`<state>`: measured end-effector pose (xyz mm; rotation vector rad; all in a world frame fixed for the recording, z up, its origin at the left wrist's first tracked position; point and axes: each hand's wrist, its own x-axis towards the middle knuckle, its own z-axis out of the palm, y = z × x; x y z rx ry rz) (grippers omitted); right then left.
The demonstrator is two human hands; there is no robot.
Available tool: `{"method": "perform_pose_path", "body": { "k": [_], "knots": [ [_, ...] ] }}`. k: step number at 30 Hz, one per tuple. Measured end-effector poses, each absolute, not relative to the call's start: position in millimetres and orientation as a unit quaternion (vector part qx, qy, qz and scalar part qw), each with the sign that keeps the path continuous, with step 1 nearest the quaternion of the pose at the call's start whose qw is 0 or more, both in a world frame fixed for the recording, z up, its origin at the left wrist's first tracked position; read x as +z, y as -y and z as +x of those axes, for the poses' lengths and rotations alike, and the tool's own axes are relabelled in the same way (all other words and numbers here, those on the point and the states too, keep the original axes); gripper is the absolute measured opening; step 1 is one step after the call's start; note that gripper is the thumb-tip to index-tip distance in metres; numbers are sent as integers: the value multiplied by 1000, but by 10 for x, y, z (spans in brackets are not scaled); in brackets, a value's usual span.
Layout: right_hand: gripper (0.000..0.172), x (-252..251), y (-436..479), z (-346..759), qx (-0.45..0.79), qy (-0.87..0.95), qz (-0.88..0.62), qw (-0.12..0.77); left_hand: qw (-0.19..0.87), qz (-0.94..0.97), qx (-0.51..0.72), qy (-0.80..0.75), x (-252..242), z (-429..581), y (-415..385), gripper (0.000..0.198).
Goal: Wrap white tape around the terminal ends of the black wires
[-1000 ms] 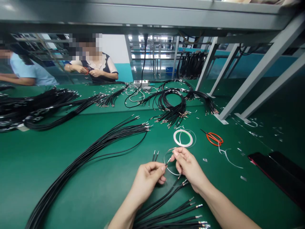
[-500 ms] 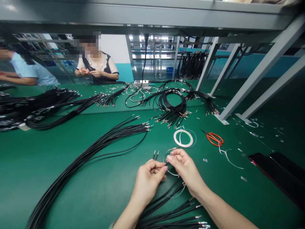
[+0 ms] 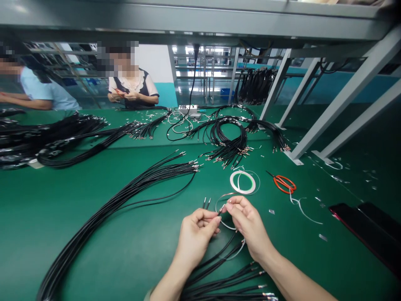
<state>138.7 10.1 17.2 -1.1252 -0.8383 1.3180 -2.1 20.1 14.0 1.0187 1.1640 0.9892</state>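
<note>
My left hand (image 3: 200, 228) pinches a black cable (image 3: 221, 210) just behind its bare, silvery tip. Right beside that tip, my right hand (image 3: 247, 221) has thumb and forefinger pressed together; whatever small thing is between them is too small to name. A thin white strip (image 3: 228, 225) curves beneath both hands. Two more cable ends (image 3: 206, 203) poke up behind my left fingers. Below the hands, a bundle of black cables (image 3: 232, 278) lies with its stripped ends pointing right. Just beyond my hands rests a white tape roll (image 3: 232, 184) with a green inner edge.
Orange-handled scissors (image 3: 284, 184) lie to the right, dark flat objects (image 3: 360, 225) farther over. A long cable bundle (image 3: 125, 192) sweeps across the left; a coiled one (image 3: 216, 133) sits farther back. Metal legs (image 3: 338, 96) stand at right. Two people (image 3: 133, 85) sit across the green table (image 3: 131, 246).
The view has shifted slightly. My right fingertips have drawn a little away from the cable, and its silvery tip now shows between my hands. My left hand keeps its pinch.
</note>
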Motion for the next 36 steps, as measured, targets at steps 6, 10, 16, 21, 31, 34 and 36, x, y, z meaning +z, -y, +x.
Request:
{"method": "perform_pose_path", "body": {
  "k": [6,10,16,21,31,34,36],
  "knots": [
    [27,133,-91,1387,577,359,-454,576,634,416,421,-498,156,-15,-195,26],
    [33,94,-104,1373,573,360,-447,585,684,390,393,-475,151,-33,-180,29],
    [36,109,-129,1404,610,361,-418,568,762,308,369,-433,206,-86,-188,26],
    [28,117,-137,1446,605,376,-434,552,769,296,376,-424,219,-112,-209,26],
    [45,141,-124,1386,613,368,-410,566,750,338,366,-436,195,-68,-168,26],
    [47,119,-132,1398,606,380,-409,566,750,351,364,-427,201,-51,-168,24],
    [45,125,-129,1411,594,397,-410,567,754,352,370,-413,209,-45,-176,24]
  ]
}}
